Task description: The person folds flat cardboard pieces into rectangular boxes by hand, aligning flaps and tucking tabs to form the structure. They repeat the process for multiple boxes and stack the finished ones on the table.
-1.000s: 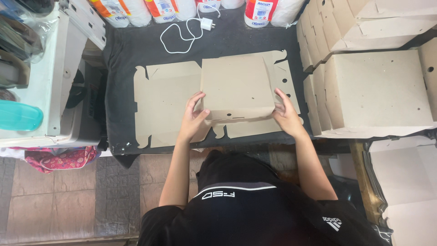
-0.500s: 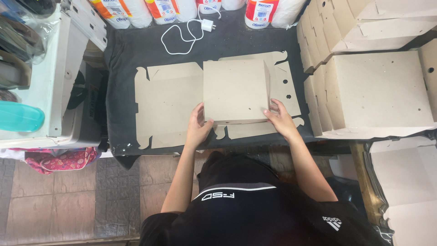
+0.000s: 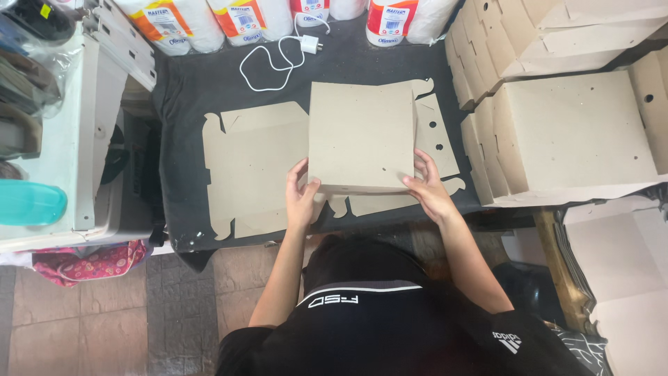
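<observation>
A flat brown cardboard box blank (image 3: 257, 167) lies on a dark cloth-covered table (image 3: 188, 90). A square panel (image 3: 362, 136) of it is folded over the middle and lies nearly flat. My left hand (image 3: 300, 198) grips the panel's near left corner, thumb on top. At the near right corner my right hand (image 3: 428, 188) presses down on the panel with fingers spread. Side flaps with small holes (image 3: 435, 139) stick out to the right of the panel.
Stacks of folded cardboard boxes (image 3: 570, 132) fill the right side. A white charger and cable (image 3: 278, 56) lie at the table's far edge, by several wrapped paper rolls (image 3: 243, 17). A white shelf unit (image 3: 76, 139) with a teal bottle (image 3: 28, 202) stands on the left.
The folded panel has come down from a raised tilt to lie nearly flat. Both hands have shifted along its near edge toward the corners.
</observation>
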